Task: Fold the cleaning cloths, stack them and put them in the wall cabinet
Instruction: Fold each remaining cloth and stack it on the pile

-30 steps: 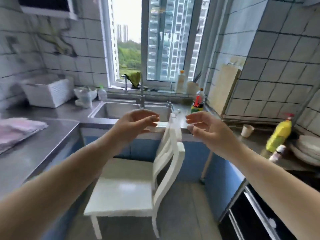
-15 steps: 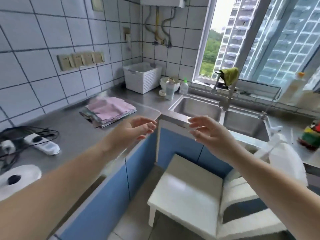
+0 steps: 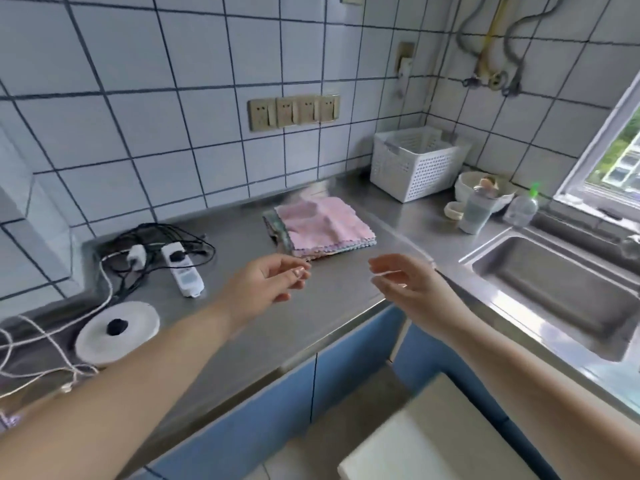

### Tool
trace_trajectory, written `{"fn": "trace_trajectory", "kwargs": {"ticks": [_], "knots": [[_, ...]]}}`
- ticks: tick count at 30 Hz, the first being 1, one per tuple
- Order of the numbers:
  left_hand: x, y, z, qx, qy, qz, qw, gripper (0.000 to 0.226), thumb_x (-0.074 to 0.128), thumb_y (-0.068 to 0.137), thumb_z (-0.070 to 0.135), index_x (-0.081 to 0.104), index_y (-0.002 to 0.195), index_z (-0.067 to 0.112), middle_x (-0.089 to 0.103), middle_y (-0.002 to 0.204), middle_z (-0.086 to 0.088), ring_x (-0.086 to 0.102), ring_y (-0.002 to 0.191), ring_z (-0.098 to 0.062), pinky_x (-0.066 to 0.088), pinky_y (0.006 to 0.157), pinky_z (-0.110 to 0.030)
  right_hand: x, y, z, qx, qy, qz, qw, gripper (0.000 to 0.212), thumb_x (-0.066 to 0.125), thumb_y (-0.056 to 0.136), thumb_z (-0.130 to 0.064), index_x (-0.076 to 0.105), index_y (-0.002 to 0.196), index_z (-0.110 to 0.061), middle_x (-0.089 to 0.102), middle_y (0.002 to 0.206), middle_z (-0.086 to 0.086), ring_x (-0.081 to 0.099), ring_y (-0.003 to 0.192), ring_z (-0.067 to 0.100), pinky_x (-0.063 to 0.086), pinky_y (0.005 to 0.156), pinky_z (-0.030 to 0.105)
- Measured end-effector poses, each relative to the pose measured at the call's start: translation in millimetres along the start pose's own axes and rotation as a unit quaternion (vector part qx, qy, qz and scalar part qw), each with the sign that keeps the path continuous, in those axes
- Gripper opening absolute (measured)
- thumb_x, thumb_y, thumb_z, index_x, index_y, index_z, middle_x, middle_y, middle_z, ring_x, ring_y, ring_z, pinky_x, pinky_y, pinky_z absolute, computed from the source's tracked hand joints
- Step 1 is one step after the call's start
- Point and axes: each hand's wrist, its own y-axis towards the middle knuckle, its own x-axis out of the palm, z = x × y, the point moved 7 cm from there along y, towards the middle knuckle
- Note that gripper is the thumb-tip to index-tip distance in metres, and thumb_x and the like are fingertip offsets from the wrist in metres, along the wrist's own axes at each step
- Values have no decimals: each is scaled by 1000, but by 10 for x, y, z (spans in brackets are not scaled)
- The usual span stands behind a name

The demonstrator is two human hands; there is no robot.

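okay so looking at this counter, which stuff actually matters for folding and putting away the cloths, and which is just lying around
For the job:
stack of cleaning cloths, pink one on top
left hand and right hand, both empty, short of the stack

Just lying about:
power strip with tangled cables
white basket
round white lid
clear bottle
sink

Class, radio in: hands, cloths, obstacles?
Left hand and right hand open, empty. Cloths stacked on counter, untouched. Path clear.
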Motion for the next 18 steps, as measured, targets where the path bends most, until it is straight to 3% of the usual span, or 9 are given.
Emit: {"fn": "trace_trajectory", "kwargs": {"ticks": [6,13,18], "knots": [[-312,301,-190,-40,-1,48,998,15,51,94,12,65,97,19,68,100,-1,64,89,-8,48,95,-38,283,665,180,-4,21,-44,999,21,61,89,-19,57,105,-31,65,102,-11,63,92,10,52,89,41],[-629,975,-376,-50,-5,54,997,15,53,94,14,66,99,18,69,97,2,64,93,-9,49,94,-37,532,1391,311,-7,28,-69,997,27,59,90,-21,53,100,-46,64,106,-15,62,95,5,53,88,36],[-729,1587,-639,-82,-27,44,995,15,52,94,15,66,98,19,69,92,7,64,89,-6,49,94,-36,582,1909,600,36,37,-59,997,28,60,89,-19,54,98,-44,65,108,-9,63,98,10,52,89,44]]}}
